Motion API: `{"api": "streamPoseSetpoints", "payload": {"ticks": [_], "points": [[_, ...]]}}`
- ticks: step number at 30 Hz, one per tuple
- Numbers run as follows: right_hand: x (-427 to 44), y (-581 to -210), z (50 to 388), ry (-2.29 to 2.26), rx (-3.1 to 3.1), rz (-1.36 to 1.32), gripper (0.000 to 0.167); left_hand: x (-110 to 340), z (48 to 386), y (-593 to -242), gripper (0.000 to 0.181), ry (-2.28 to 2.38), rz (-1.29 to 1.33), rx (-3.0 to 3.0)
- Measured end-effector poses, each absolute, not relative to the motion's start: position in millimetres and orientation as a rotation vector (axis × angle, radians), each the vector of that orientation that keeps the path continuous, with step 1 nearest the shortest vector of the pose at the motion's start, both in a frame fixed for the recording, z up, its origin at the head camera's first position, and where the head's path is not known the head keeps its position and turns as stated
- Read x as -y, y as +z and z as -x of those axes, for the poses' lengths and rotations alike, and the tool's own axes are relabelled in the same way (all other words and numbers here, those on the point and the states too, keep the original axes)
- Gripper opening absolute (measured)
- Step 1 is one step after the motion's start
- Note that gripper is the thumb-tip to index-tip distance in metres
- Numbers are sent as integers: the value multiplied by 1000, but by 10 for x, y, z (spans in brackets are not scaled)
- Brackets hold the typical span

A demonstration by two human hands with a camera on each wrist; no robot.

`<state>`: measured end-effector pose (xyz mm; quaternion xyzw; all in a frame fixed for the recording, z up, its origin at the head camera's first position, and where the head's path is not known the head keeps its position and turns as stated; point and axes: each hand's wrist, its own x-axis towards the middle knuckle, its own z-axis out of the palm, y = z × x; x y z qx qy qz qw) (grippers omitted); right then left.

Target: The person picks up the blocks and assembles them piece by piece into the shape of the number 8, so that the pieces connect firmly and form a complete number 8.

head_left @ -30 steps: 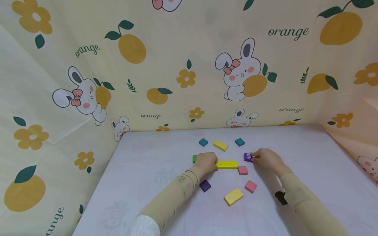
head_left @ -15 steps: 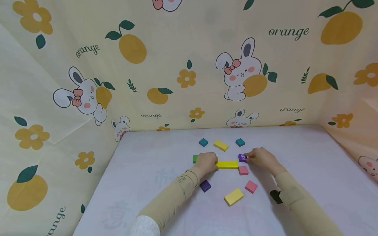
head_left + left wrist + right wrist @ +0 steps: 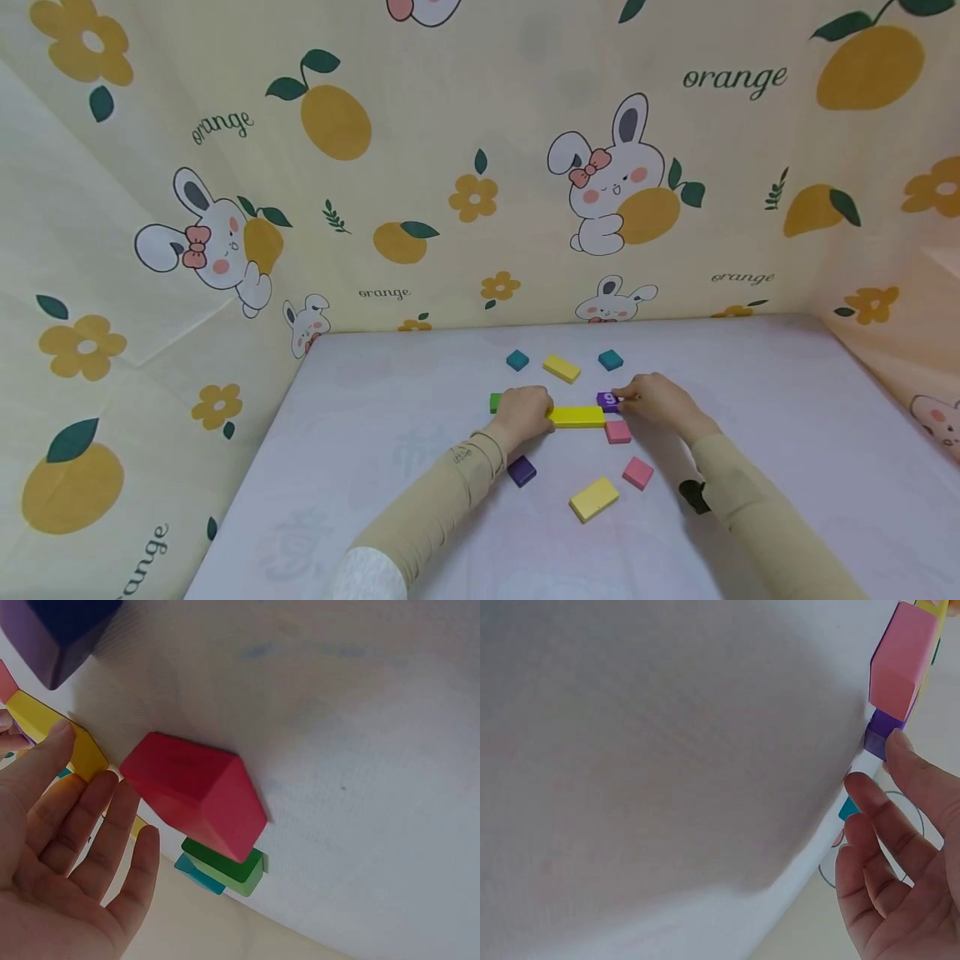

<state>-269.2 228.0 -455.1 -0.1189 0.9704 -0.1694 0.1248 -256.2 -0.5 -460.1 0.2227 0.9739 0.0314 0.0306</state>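
My left hand (image 3: pixel 525 415) pinches the left end of a long yellow block (image 3: pixel 577 417); its fingers hide that end in the head view. Thumb and fingertips meet the block (image 3: pixel 91 756) in the left wrist view. My right hand (image 3: pixel 663 402) pinches a small purple block (image 3: pixel 607 402) with a white mark, close by the bar's right end. In the right wrist view the thumb lies on the purple block (image 3: pixel 885 726); the index finger seems hidden behind it. A pink block (image 3: pixel 618 432) lies just in front of the purple one.
Behind lie two teal blocks (image 3: pixel 517 360) and a yellow block (image 3: pixel 562 368). A green block (image 3: pixel 495 402) and a red block (image 3: pixel 196 791) are left of my left hand. Nearer are a dark purple block (image 3: pixel 522 472), a yellow block (image 3: pixel 594 499) and a pink block (image 3: pixel 637 472).
My right hand has moved left with the purple block, bringing it from right of the pink block to beside the yellow bar's right end. My left hand stays where it was.
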Motion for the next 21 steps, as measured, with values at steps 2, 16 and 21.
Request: {"api": "streamPoseSetpoints", "payload": {"ticks": [2,16,21], "points": [[-2280,-4551,2697,-495,-2821,338,31,5,2561,-4599,29,97,-687,-3003],[-2264,-4511,2691,-523,-2799,340,31,-6,2575,-4624,30,95,-681,-3008],[-2270,-4516,2698,-525,-2800,349,30,-5,2580,-4635,30,94,-684,-3008]]}}
